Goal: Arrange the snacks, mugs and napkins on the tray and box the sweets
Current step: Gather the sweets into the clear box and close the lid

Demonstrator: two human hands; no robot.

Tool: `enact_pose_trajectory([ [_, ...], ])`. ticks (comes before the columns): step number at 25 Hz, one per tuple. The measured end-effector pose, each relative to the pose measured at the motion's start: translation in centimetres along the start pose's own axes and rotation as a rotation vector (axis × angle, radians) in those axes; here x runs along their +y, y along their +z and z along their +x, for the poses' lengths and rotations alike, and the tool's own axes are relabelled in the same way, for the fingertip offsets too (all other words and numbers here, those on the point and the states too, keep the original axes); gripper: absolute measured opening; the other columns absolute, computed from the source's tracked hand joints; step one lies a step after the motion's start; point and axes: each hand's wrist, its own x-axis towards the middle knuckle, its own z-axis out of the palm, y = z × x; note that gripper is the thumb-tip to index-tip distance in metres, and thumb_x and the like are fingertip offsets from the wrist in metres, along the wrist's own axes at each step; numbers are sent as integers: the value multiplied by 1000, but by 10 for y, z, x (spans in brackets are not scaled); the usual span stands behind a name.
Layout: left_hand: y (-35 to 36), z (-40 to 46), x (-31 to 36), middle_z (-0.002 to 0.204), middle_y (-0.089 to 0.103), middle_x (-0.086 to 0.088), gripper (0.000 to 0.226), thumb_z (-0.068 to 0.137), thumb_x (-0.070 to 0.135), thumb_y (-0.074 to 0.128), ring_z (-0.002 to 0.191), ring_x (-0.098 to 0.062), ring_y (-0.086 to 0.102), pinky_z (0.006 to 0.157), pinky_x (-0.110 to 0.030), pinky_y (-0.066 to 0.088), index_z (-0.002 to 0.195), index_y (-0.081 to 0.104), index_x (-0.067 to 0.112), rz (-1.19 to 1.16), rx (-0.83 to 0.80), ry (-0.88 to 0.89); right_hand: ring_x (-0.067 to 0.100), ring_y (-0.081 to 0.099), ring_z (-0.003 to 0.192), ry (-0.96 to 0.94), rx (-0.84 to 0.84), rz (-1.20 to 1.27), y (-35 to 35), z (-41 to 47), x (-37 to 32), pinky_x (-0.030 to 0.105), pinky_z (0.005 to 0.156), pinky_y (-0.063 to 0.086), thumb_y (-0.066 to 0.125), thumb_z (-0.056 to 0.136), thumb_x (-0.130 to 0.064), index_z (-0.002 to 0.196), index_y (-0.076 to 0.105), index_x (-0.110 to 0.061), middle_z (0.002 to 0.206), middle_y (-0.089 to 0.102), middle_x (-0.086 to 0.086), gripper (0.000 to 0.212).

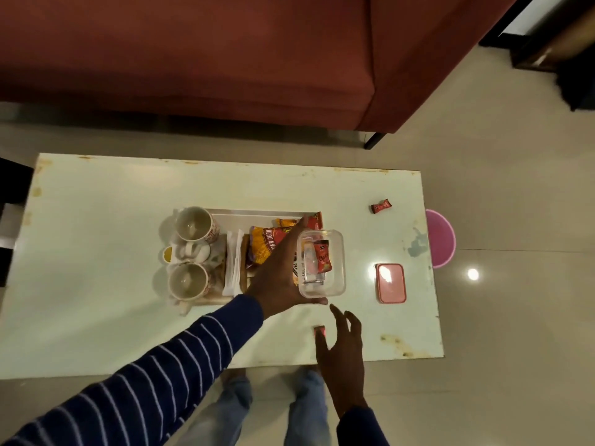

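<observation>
Right hand point(343, 346) spreads open near the table edge point(322, 363); left hand point(280, 278) grips the clear box point(335, 284).

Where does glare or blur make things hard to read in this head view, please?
In the head view, a bright reflection washes out the top of the pink lid, and another spot glares on the floor. The small sweet by the right hand is blurred. The wide lens bows the table edges. Print on the snack packets is only partly legible.
</observation>
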Motion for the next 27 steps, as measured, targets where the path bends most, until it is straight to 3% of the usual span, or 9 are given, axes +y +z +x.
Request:
enact_pose_trajectory([
  [3, 3, 4, -4, 151, 34, 17, 137, 47, 55, 93, 138, -7, 38, 104, -45, 48, 153, 6, 41, 77, -1, 17, 23, 42, 134, -13, -138, -121, 24, 4, 20, 35, 94, 52, 63, 92, -35, 147, 35, -39, 160, 19, -3, 61],
  [7, 12, 7, -2, 154, 31, 15, 137, 48, 52, 94, 140, -9, 36, 105, -48, 46, 153, 5, 43, 93, 29, -11, 21, 41, 134, -65, -232, -258, 38, 18, 40, 35, 92, 53, 58, 94, -35, 147, 33, -41, 159, 20, -4, 58],
  [15, 55, 14, 2, 151, 32, 20, 136, 48, 50, 93, 139, -5, 34, 108, -44, 43, 154, 9, 36, 136, 45, -41, 16, 53, 119, -302, -256, -432, 43, 40, 78, 24, 84, 55, 55, 96, -30, 142, 43, -33, 153, 34, -1, 48],
  [19, 72, 14, -1, 150, 25, 31, 138, 48, 49, 94, 139, 0, 32, 107, -30, 42, 155, 8, 31, 155, 30, -22, 17, 50, 119, -389, -281, -464, 47, 47, 95, 25, 86, 55, 52, 97, -27, 142, 42, -30, 151, 35, -2, 46],
  [23, 83, 13, -3, 151, 25, 29, 135, 52, 44, 95, 140, -2, 31, 109, -40, 43, 155, 9, 28, 145, 20, -17, 16, 54, 111, -458, -284, -431, 52, 49, 109, 28, 86, 56, 63, 92, -27, 134, 50, -24, 137, 49, -2, 44],
  [27, 84, 13, 0, 150, 26, 29, 133, 53, 44, 94, 139, 2, 31, 108, -31, 43, 154, 9, 32, 124, 35, -30, 8, 56, 92, -391, -216, -297, 49, 48, 115, 16, 75, 51, 58, 95, -18, 110, 60, -23, 110, 56, -5, 16],
])
